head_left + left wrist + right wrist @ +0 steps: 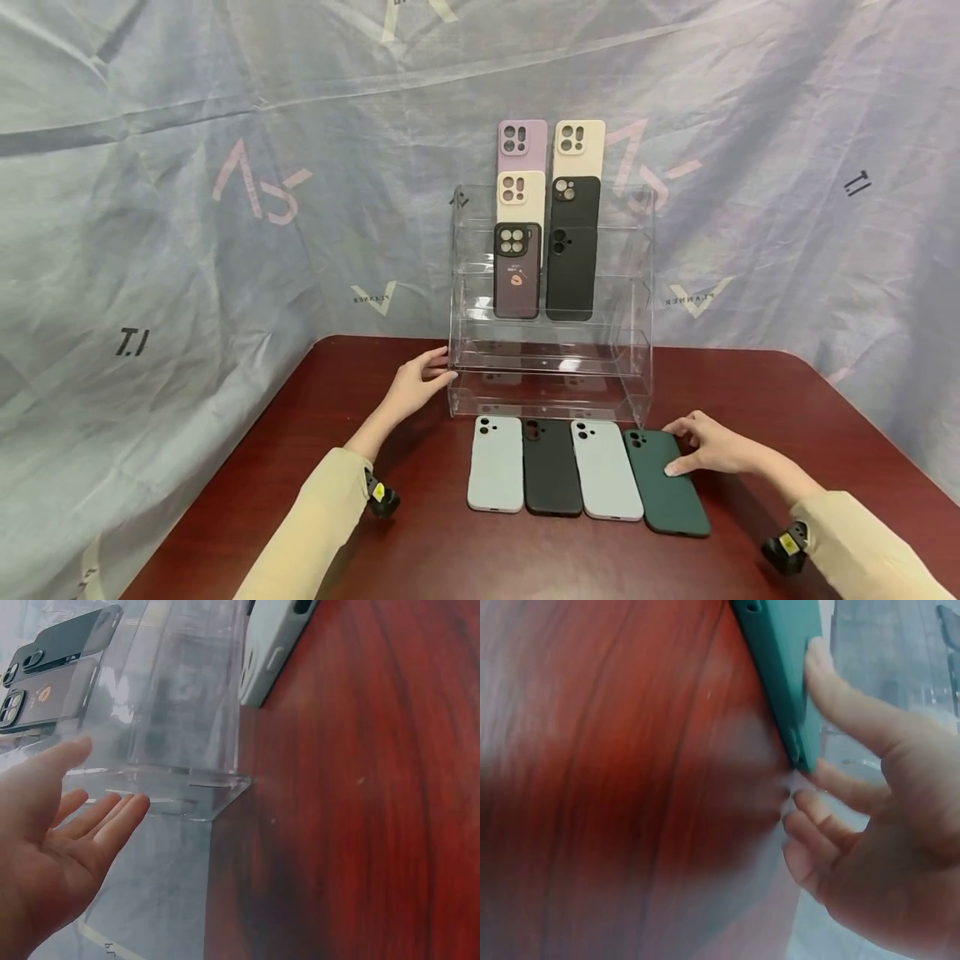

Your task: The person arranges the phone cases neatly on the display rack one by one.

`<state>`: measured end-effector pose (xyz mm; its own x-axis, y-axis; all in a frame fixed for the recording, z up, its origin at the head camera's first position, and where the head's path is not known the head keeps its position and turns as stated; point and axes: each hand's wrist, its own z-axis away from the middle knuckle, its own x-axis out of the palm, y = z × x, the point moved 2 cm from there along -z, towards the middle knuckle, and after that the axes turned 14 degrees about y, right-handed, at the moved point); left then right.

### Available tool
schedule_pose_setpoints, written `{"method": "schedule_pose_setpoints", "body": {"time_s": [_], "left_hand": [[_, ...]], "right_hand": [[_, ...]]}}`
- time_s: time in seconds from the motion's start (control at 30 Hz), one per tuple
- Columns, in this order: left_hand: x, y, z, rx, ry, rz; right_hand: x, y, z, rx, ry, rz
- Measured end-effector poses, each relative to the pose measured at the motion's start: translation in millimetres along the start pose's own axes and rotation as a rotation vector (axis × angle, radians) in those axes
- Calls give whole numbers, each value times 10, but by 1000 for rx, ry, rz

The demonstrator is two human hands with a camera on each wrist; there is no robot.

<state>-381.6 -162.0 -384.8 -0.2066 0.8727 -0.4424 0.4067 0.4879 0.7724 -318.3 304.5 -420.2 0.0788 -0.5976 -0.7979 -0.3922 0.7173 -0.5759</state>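
At the top right corner of a dark green phone case (667, 483), my right hand (712, 446) pinches it, thumb on its back and index finger at the edge, as the right wrist view shows. The other fingers curl below, off the case. My left hand (415, 385) reaches to the lower left side of a clear acrylic display rack (543, 362), its fingers loosely extended; whether they touch the rack I cannot tell. Left of the green case lie a pale phone case (607, 471), a black phone case (552, 471) and another pale phone case (496, 467), side by side.
Upright in the rack's upper tiers stand a purple case (522, 143), cream cases (581, 158), black cases (572, 279) and a dark case with a printed picture (517, 287). The red-brown table (465, 558) ends at a hanging grey cloth (360, 167).
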Motion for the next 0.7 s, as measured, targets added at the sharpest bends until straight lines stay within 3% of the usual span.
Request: {"method": "schedule_pose_setpoints", "body": {"time_s": [0.33, 0.5, 0.7], "left_hand": [[95, -85, 38, -11, 33, 32], [98, -115, 39, 4, 30, 43], [110, -93, 22, 2, -2, 76]], "right_hand": [[-71, -31, 41, 139, -62, -192], [-176, -54, 62, 147, 5, -265], [-382, -107, 76, 96, 123, -305]]}}
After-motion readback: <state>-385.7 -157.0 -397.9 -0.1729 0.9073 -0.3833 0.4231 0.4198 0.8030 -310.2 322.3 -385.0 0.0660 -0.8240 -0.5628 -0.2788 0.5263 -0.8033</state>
